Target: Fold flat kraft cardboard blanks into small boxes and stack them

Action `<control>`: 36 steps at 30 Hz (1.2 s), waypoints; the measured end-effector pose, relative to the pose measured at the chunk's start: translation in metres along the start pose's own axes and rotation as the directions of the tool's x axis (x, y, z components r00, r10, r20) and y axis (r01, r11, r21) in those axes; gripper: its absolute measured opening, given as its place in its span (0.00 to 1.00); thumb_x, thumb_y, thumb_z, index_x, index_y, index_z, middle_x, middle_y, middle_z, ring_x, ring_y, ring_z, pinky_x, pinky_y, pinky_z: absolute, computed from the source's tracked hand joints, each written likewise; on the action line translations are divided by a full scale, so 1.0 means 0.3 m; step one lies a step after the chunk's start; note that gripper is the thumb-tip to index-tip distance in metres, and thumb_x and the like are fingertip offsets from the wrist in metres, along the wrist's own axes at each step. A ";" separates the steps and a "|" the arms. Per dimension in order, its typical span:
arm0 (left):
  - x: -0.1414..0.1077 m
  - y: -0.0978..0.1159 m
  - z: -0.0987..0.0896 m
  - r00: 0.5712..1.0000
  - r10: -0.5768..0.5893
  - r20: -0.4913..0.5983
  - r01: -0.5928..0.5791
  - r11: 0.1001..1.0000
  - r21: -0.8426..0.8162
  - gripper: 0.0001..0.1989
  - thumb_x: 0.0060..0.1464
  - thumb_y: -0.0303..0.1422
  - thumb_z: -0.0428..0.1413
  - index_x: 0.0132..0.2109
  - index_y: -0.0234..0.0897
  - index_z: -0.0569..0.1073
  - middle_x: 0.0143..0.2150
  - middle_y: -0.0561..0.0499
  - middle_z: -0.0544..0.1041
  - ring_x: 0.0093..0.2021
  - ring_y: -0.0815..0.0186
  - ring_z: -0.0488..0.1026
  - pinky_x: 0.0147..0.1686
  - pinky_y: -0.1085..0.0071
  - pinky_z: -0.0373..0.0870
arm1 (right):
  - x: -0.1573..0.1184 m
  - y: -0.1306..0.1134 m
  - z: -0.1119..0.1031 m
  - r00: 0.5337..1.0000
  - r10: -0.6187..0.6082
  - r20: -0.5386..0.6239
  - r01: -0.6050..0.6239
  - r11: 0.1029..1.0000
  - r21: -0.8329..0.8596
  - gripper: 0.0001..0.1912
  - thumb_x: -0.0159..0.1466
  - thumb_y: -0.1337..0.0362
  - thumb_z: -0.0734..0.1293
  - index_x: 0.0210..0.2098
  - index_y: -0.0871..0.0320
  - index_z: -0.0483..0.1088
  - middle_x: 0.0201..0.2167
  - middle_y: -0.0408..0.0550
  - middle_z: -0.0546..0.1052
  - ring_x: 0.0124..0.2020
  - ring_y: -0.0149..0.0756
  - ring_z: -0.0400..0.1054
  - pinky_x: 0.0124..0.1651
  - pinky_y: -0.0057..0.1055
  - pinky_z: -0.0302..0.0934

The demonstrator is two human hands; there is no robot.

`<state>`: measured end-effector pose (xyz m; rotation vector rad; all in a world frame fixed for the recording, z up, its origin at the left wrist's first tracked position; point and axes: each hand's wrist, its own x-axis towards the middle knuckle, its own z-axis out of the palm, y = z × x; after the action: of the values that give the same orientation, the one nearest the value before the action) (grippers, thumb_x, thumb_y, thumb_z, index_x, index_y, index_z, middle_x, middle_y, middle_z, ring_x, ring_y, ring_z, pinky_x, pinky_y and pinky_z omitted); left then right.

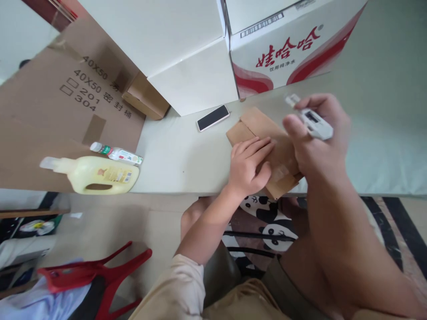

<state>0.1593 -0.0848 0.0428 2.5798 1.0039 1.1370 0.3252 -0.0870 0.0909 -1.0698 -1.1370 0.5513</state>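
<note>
A small flattish cardboard box [255,122] lies at the table's front edge. My left hand [248,164] rests on top of it, fingers stretched out and flat. Above the box's right side, my right hand [325,129] is closed around a small white handheld device with a dark window [315,122]. Its narrow pale end points away to the upper left, slightly blurred, and I cannot make out its exact kind. Part of the box is hidden beneath my hands.
A phone [213,118] lies beyond the box. White cartons [283,58] stand along the back. At left are a large cardboard box [43,111], a yellow jug [110,175] and a small bottle [120,154]. A red chair [110,275] stands on the floor.
</note>
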 end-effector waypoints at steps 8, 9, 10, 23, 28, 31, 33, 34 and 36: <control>-0.038 -0.193 0.016 0.985 -0.032 -0.167 0.020 0.997 -0.073 0.27 0.71 0.50 0.39 0.57 0.44 0.76 0.59 0.43 0.77 0.64 0.54 0.71 0.68 0.50 0.60 | -0.009 -0.007 -0.001 0.977 0.081 0.198 -0.021 0.957 -0.288 0.10 0.68 0.56 0.65 0.41 0.53 0.75 0.28 0.43 0.77 0.28 0.34 0.68 0.33 0.33 0.61; -0.044 -0.206 0.039 0.975 -0.048 -0.215 0.028 0.995 -0.095 0.29 0.70 0.52 0.36 0.56 0.45 0.76 0.58 0.43 0.78 0.63 0.54 0.71 0.69 0.49 0.59 | -0.011 -0.013 0.003 0.975 0.073 0.208 -0.003 0.948 -0.319 0.10 0.67 0.56 0.65 0.41 0.53 0.75 0.29 0.44 0.78 0.28 0.34 0.68 0.33 0.33 0.61; -0.051 -0.213 0.063 0.961 -0.078 -0.266 0.050 0.993 -0.111 0.31 0.70 0.53 0.34 0.56 0.45 0.76 0.56 0.44 0.78 0.62 0.54 0.71 0.70 0.48 0.57 | -0.013 -0.016 0.008 0.974 0.067 0.218 0.012 0.940 -0.342 0.09 0.67 0.57 0.65 0.41 0.53 0.75 0.29 0.44 0.78 0.27 0.34 0.69 0.33 0.32 0.61; -0.058 -0.204 0.134 0.911 -0.258 -0.323 0.208 0.961 -0.183 0.39 0.65 0.63 0.29 0.51 0.46 0.76 0.54 0.43 0.76 0.63 0.53 0.70 0.73 0.44 0.53 | -0.046 -0.011 0.031 0.937 -0.082 0.339 0.249 0.838 -0.486 0.14 0.64 0.60 0.62 0.43 0.53 0.78 0.33 0.48 0.80 0.33 0.39 0.72 0.35 0.34 0.60; -0.058 -0.199 0.131 0.910 -0.278 -0.306 0.232 0.956 -0.177 0.41 0.64 0.64 0.27 0.50 0.45 0.76 0.54 0.43 0.76 0.65 0.53 0.69 0.74 0.44 0.52 | -0.067 -0.026 0.043 0.938 -0.071 0.339 0.263 0.783 -0.564 0.14 0.65 0.57 0.63 0.42 0.51 0.80 0.31 0.47 0.79 0.30 0.38 0.70 0.32 0.33 0.56; -0.057 -0.199 0.129 0.919 -0.244 -0.311 0.203 0.966 -0.158 0.39 0.65 0.62 0.27 0.50 0.45 0.74 0.54 0.43 0.77 0.63 0.53 0.70 0.74 0.45 0.52 | -0.078 -0.041 0.024 0.940 -0.088 0.330 0.275 0.767 -0.579 0.13 0.65 0.57 0.63 0.38 0.52 0.80 0.29 0.47 0.78 0.29 0.37 0.69 0.31 0.33 0.54; -0.057 -0.201 0.129 0.921 -0.185 -0.343 0.144 0.980 -0.140 0.35 0.68 0.58 0.29 0.51 0.44 0.73 0.54 0.43 0.77 0.61 0.55 0.72 0.73 0.46 0.53 | -0.083 -0.044 -0.002 0.934 -0.126 0.334 0.302 0.779 -0.549 0.12 0.64 0.59 0.64 0.36 0.52 0.80 0.28 0.47 0.78 0.29 0.37 0.70 0.31 0.34 0.55; -0.056 -0.203 0.130 0.919 -0.150 -0.365 0.110 0.985 -0.130 0.33 0.69 0.56 0.30 0.52 0.44 0.73 0.54 0.44 0.77 0.60 0.55 0.72 0.72 0.47 0.55 | -0.085 -0.043 -0.016 0.928 -0.156 0.339 0.323 0.790 -0.521 0.11 0.63 0.60 0.64 0.35 0.53 0.79 0.27 0.47 0.78 0.28 0.37 0.70 0.30 0.34 0.56; -0.054 -0.206 0.133 0.910 -0.081 -0.406 0.043 0.994 -0.101 0.30 0.71 0.53 0.31 0.52 0.43 0.73 0.53 0.44 0.77 0.58 0.57 0.73 0.71 0.48 0.57 | -0.091 -0.039 -0.043 0.910 -0.236 0.342 0.380 0.806 -0.454 0.10 0.62 0.62 0.65 0.34 0.53 0.79 0.26 0.47 0.78 0.26 0.36 0.70 0.30 0.34 0.58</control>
<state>0.1473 -0.0428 -0.0187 2.2669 1.0707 1.7100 0.3252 -0.1194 0.0887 -1.2456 -1.7320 0.1230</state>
